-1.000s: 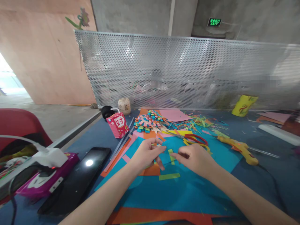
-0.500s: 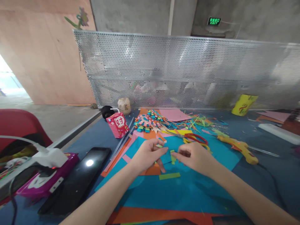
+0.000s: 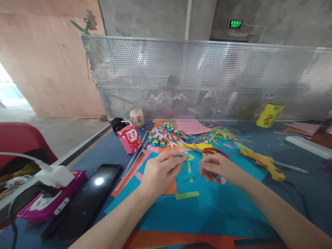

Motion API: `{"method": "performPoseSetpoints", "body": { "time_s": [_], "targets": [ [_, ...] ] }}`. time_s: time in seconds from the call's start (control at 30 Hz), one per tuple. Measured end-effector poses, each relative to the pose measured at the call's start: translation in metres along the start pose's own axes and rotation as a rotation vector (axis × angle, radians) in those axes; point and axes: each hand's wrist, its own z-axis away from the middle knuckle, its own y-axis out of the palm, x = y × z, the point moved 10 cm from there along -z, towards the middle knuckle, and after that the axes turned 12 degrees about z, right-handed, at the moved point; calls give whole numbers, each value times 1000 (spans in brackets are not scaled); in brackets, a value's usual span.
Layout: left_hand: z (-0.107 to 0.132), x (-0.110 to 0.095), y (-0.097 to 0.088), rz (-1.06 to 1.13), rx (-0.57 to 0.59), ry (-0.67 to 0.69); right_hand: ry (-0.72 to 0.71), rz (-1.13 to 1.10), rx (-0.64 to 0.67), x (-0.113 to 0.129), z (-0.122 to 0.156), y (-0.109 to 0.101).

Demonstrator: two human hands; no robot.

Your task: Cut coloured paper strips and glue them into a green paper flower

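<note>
Silver perforated metal screen [image 3: 145,76] spans the far edge of the dark blue table [image 3: 293,200]. Across the table's near middle lies a large bright blue paper sheet [image 3: 207,211], with orange paper [image 3: 171,238] showing at its near edge. To the left rests a black rectangular phone [image 3: 85,200]. Over the sheet, the left hand [image 3: 160,169] has its thumb and fingers pinched together on a small piece of paper; the right hand [image 3: 214,167] is beside it, apart, fingers loosely curled, and I cannot tell whether they hold anything. A yellow glue gun [image 3: 263,162] lies to the right, a heap of multicoloured fringed paper [image 3: 164,133] beyond the hands, and red-handled scissors [image 3: 216,151] just past the right hand. One flat yellow-green paper strip [image 3: 187,195] lies on the sheet. Smallest, the pale green frilly-edged paper piece [image 3: 191,157] sits at the left fingertips.
</note>
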Motion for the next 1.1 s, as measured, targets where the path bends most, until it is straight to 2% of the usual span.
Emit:
{"method": "performPoseSetpoints", "body": {
  "time_s": [0.07, 0.17, 0.27, 0.4, 0.5, 0.6, 0.67, 0.73, 0.8, 0.9, 1.1],
  "targets": [
    [3, -17, -1, -191, -3, 137, -22, -228, 50, 1, 0, 5],
    [7, -26, -2, -335, -49, 177, -81, -394, 4, 6, 0, 3],
    [10, -30, 4, -396, -29, 234, -119, -354, -122, 11, 1, -8],
    [12, -29, 13, -404, 54, 270, -143, -234, -195, 16, 3, -17],
    [8, -21, 9, -265, 48, 158, -173, -72, -296, 21, 7, -26],
    [3, 5, 0, 6, -47, -118, -199, 127, -374, 25, 11, -30],
    [4, 25, 3, 210, -71, -305, -220, 253, -406, 28, 13, -29],
    [5, 39, 13, 377, -39, -420, -252, 359, -422, 32, 15, -25],
    [6, 47, 22, 451, -1, -484, -277, 429, -419, 35, 15, -21],
    [8, 53, 26, 440, 23, -525, -277, 458, -390, 36, 14, -16],
    [9, 56, 24, 460, -27, -554, -284, 467, -371, 35, 12, -14]
  ]
}}
